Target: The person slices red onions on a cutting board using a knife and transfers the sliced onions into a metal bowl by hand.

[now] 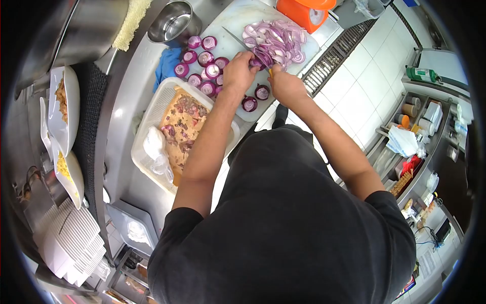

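Observation:
A white cutting board (225, 20) lies on the counter at the top of the head view. My right hand (287, 85) is closed round the handle of a kitchen knife (236, 37), its blade pointing up and left across the board. Fingers curled, my left hand (239, 71) presses on a red onion (256, 63) beside the blade, partly hidden by the fingers. Beyond the knife spreads a heap of sliced red onion (281, 40). Several peeled onions with cut tops (206, 59) sit left of my left hand. Two more onions (249, 104) rest near the board's front edge.
Left of my left forearm stands a white plastic basket (143, 161) holding a stained tan board or tray and a white plastic bag (156, 147). A steel pot (174, 23), a blue cloth (167, 66) and an orange scale (298, 14) surround the board. Stacked plates (71, 238) are lower left.

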The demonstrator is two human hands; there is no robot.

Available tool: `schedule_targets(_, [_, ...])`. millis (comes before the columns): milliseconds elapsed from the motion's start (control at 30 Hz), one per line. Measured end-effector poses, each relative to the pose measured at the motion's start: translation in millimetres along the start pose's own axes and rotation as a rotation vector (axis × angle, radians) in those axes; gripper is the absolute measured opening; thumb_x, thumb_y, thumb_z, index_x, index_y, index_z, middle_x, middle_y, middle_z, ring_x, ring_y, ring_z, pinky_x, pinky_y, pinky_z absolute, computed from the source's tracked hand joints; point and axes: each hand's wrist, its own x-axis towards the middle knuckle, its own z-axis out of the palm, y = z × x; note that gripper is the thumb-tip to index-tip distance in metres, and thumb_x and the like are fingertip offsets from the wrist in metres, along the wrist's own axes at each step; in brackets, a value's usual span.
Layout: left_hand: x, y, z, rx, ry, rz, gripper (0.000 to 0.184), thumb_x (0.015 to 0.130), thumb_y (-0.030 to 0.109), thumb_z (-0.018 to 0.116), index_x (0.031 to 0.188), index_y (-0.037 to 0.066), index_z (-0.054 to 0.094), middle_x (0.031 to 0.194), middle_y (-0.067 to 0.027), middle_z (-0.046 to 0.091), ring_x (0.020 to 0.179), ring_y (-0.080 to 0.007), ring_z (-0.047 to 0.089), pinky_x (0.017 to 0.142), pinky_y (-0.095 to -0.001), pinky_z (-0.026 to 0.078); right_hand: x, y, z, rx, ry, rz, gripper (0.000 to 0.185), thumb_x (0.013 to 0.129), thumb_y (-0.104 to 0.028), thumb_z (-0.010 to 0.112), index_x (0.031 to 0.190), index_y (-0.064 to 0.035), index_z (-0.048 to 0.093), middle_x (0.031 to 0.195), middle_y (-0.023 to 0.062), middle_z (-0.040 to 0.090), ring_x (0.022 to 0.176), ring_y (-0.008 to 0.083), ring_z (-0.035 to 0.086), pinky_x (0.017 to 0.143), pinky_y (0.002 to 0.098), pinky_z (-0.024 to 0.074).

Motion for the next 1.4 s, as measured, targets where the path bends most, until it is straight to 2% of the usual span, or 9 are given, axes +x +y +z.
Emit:
schedule_targets(67, [0,-1,-1,0.03,0.003,0.012,0.037,0.085,0.018,0.086,0.117,0.007,0.07,0.117,-0.0096,0.074,0.105,-0.0268,0.075,0.089,-0.0412,0.058,9,3,12,0.021,0.018,0.01,0.031,0.104,-0.025,0.062,0.117,0.0026,0.057,0.095,0.0237,0.077,0.089,0.0408,0.077,0.079,0.0533,0.0596])
schedule_targets(433, [0,-7,4,0.037,0.038,0.051,0.038,0.084,0.019,0.087,0.116,0.006,0.07,0.111,-0.0123,0.076,0.103,-0.0303,0.075,0.088,-0.0419,0.058,19,10,21,0.079,0.021,-0.002,0.031,0.106,-0.027,0.056,0.122,-0.0009,0.053,0.096,0.0236,0.077,0.09,0.0441,0.076,0.079,0.056,0.0586])
schedule_targets(533, [1,-10,4,0.038,0.024,0.085,0.037,0.085,0.018,0.086,0.115,0.006,0.071,0.111,-0.0133,0.076,0.101,-0.0308,0.075,0.087,-0.0421,0.058,9,-6,-24,0.029,-0.095,0.011,0.039,0.093,-0.011,0.066,0.129,0.0019,0.058,0.11,0.0211,0.078,0.104,0.0385,0.077,0.089,0.0486,0.0606])
schedule_targets(767, [-3,2,-1,0.026,-0.009,0.04,0.034,0.088,0.014,0.083,0.118,0.006,0.069,0.115,-0.0117,0.072,0.103,-0.0331,0.072,0.088,-0.0457,0.057,8,8,12,0.156,-0.036,0.029,0.032,0.1,-0.019,0.062,0.124,0.0022,0.058,0.103,0.0231,0.077,0.098,0.0411,0.077,0.083,0.0504,0.0601])
schedule_targets(1000, [1,3,-14,0.352,0.034,0.533,0.033,0.089,0.013,0.079,0.119,0.01,0.067,0.116,-0.0104,0.071,0.112,-0.0358,0.068,0.097,-0.0509,0.054,12,35,6,0.142,-0.004,-0.043,0.039,0.105,-0.032,0.062,0.124,0.0012,0.056,0.1,0.0229,0.076,0.094,0.0423,0.075,0.082,0.0533,0.0586])
schedule_targets(1100, [11,5,-22,0.462,-0.152,0.239,0.032,0.091,0.019,0.078,0.118,0.007,0.065,0.115,-0.0143,0.071,0.112,-0.0375,0.068,0.096,-0.0512,0.055,5,41,9,0.119,0.017,-0.037,0.041,0.105,-0.035,0.062,0.125,0.0003,0.055,0.099,0.0237,0.076,0.093,0.0432,0.075,0.081,0.0547,0.0582])
schedule_targets(1267, [19,12,-16,0.225,-0.124,-0.084,0.05,0.093,0.028,0.078,0.131,0.005,0.055,0.113,-0.0261,0.075,0.106,-0.0465,0.073,0.091,-0.0544,0.057,5,22,8,0.149,0.009,0.009,0.035,0.102,-0.027,0.065,0.121,0.0013,0.057,0.103,0.0238,0.076,0.098,0.0427,0.076,0.085,0.0538,0.0584])
schedule_targets(1300, [23,-3,1,0.148,-0.055,-0.066,0.055,0.091,0.036,0.081,0.128,0.005,0.055,0.094,-0.0232,0.076,0.092,-0.0434,0.075,0.084,-0.0524,0.058,7,19,12,0.148,0.014,0.004,0.035,0.103,-0.026,0.064,0.121,0.0022,0.056,0.103,0.0241,0.076,0.098,0.0426,0.076,0.085,0.0533,0.0587])
schedule_targets(1400, [11,17,-7,-0.011,-0.12,-0.203,0.058,0.091,0.029,0.08,0.134,0.002,0.052,0.105,-0.0271,0.075,0.101,-0.0445,0.074,0.091,-0.0515,0.058,11,14,10,0.108,0.009,-0.003,0.034,0.103,-0.027,0.063,0.121,0.0021,0.056,0.105,0.0235,0.077,0.098,0.041,0.076,0.084,0.052,0.0593])
